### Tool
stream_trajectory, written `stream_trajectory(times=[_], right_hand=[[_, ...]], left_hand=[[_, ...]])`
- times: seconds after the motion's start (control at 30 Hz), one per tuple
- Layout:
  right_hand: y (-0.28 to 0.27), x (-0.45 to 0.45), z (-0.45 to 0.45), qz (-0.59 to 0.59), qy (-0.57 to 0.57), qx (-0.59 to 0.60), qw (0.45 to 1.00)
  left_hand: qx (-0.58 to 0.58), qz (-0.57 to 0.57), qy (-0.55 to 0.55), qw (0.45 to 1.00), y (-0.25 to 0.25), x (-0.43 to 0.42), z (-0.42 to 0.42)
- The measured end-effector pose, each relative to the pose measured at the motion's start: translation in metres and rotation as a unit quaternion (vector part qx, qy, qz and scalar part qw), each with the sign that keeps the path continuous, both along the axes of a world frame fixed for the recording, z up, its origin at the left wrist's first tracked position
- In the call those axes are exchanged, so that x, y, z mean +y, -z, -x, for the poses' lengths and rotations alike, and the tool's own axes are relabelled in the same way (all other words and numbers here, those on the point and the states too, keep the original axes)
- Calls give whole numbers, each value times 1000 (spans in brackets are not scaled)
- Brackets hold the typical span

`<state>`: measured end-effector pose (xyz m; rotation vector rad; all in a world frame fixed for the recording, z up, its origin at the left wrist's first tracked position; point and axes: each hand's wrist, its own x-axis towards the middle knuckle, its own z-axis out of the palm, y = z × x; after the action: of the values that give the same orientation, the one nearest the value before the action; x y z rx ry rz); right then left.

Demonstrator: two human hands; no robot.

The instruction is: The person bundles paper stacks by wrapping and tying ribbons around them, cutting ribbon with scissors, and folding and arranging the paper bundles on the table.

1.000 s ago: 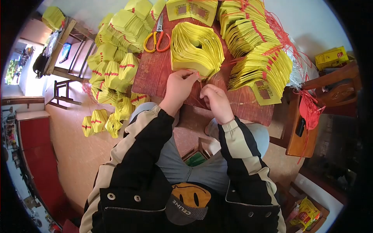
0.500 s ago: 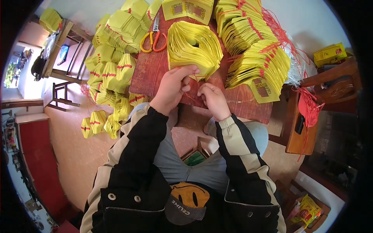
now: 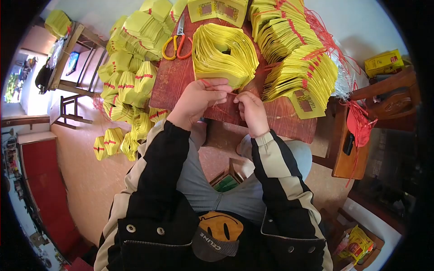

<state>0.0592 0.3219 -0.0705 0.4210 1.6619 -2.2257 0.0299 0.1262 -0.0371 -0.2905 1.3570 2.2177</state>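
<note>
1. At the near edge of the yellow paper bundle (image 3: 217, 67): left hand (image 3: 197, 100), fingers curled, pinching red string (image 3: 232, 94).
2. Below the bundle, to the right of the left hand: right hand (image 3: 252, 109), closed, fingertips pinching the same string.
3. Beneath the bundle: red wooden table (image 3: 174, 86).
4. Just left of the bundle: scissors (image 3: 180, 37), blades pointing away.
5. Beyond the bundle: printed yellow sheet (image 3: 218, 11).
6. Right of the bundle: fanned yellow stacks (image 3: 300, 74), red-banded.
7. Farther left of the bundle: heaped yellow packets (image 3: 129, 61).
</note>
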Motion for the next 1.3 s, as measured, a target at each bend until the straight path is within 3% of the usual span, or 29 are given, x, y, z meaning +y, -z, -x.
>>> stream_trajectory(times=[0.2, 0.4, 0.47, 0.5, 0.53, 0.57, 0.7, 0.77, 0.8, 0.87, 0.97, 1.0, 1.07, 1.2, 1.3], right_hand=[[-3, 1, 0, 29, 12, -6, 999], [3, 3, 1, 33, 29, -18, 999], [23, -1, 1, -76, 85, 104, 988], [20, -5, 1, -77, 85, 103, 988], [17, -9, -1, -218, 100, 218, 946], [13, -11, -2, -353, 110, 326, 870], [14, -15, 1, -356, 41, 358, 862], [14, -16, 1, -313, 7, 324, 893], [14, -17, 2, -316, -4, 336, 887], [14, -18, 6, -318, -17, 352, 880], [11, -14, 14, -309, -26, 366, 877], [12, -12, 19, -278, -31, 356, 892], [14, -8, 31, -205, -41, 345, 915], [24, 4, 57, -107, -102, 305, 941], [18, 4, 50, -104, -139, 294, 940]], left_hand=[[45, 129, -31, 990, 4, 2, 0], [117, 319, -15, 941, 2, 1, 1], [198, 398, 4, 896, 11, -5, 2], [197, 398, 4, 896, 5, -8, 1], [227, 448, 27, 864, -1, -11, 0], [257, 495, 49, 829, -7, -13, -2], [189, 553, 83, 807, -27, -20, -9], [316, 680, 26, 662, -24, -22, -15], [315, 680, 25, 662, -23, -22, -17], [346, 723, -65, 595, -21, -21, -18], [429, 693, -63, 577, -3, -38, -3], [428, 694, -65, 575, -5, -40, 1], [346, 454, 41, 820, -10, -46, 6], [392, 433, 62, 809, -15, -45, 7], [380, 398, 81, 831, -10, -47, 11]])
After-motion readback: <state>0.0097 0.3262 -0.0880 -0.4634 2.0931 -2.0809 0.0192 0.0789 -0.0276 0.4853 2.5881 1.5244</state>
